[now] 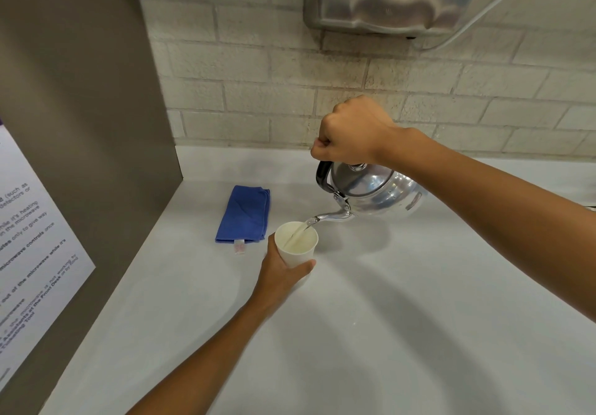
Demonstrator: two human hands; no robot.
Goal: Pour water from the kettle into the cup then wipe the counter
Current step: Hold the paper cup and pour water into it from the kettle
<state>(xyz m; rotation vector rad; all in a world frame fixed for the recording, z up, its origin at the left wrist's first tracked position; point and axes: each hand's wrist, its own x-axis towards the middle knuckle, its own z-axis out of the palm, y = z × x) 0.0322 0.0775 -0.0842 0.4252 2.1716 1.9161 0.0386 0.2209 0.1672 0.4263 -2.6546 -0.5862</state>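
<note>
Water (298, 232) runs in a thin stream from the spout into the white paper cup (296, 245), which already holds some and is tilted toward the kettle just above the white counter (387, 318). The left hand (280, 273) reaches in from below and grips the cup's lower half, fingers curled round its far side, thumb pressed to the near side. Just behind the cup, a folded blue cloth (244, 214) lies flat on the counter (small white tag at its near edge). The right hand (351, 132) is closed in a fist over the black handle, holding the shiny metal kettle (374, 190) tipped, spout down, in front of the brick wall (258, 69).
</note>
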